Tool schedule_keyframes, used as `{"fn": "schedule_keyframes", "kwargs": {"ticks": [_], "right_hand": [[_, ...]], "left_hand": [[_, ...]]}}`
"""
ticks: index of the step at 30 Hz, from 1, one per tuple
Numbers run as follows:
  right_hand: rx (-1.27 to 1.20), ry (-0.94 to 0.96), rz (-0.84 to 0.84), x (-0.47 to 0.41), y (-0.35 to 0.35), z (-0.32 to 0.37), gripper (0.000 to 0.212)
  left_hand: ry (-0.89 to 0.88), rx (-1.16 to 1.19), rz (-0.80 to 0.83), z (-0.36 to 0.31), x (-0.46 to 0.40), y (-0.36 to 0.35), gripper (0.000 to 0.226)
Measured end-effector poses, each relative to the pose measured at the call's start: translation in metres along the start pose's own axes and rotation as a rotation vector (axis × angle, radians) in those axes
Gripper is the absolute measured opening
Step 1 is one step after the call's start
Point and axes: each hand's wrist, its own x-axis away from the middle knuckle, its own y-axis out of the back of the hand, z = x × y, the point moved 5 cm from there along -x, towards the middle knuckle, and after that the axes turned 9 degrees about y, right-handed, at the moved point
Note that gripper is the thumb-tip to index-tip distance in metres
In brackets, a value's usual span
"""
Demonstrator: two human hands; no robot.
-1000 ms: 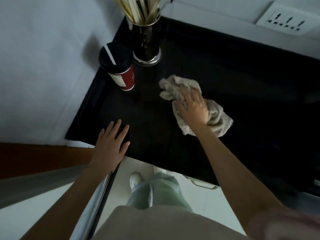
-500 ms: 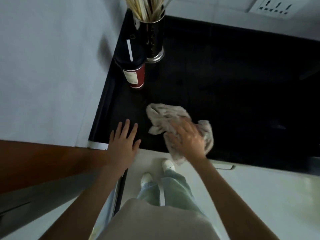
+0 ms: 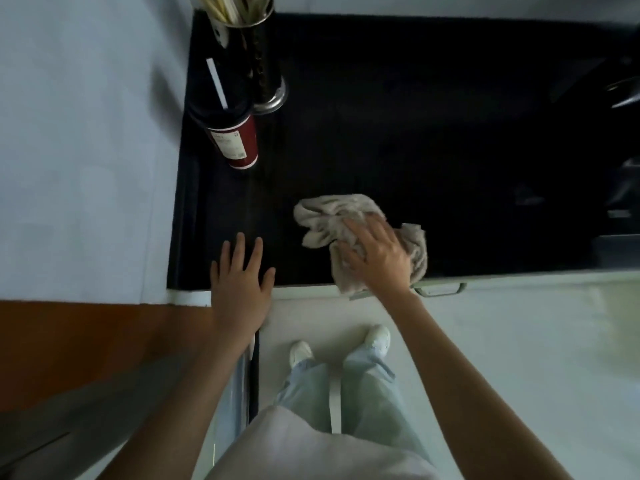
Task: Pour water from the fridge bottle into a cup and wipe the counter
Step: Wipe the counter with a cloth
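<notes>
Where hand presses, cloth half-hidden.

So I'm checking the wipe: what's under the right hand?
The right hand presses a crumpled beige cloth onto the black counter. The counter under the cloth is covered, so wetness there cannot be seen.

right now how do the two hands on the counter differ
The right hand presses down on the beige cloth, while the left hand rests bare on the black counter. The right hand sits further right; the left hand is nearer the red cup. Both lie palm down at the counter's front edge.
</notes>
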Motion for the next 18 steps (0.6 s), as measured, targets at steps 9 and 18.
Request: {"fn": "schedule_keyframes", "kwargs": {"ticks": [9, 18], "right_hand": [[-0.117, 0.028, 0.162, -0.05, -0.026, 0.047, 0.051], [-0.009, -0.142, 0.104, -0.02, 0.017, -0.06, 0.055]], "left_hand": [[0.019, -0.025, 0.015, 0.0, -0.003, 0.003, 0.056], [0.012, -0.022, -0.02, -0.002, -0.002, -0.001, 0.056]]}}
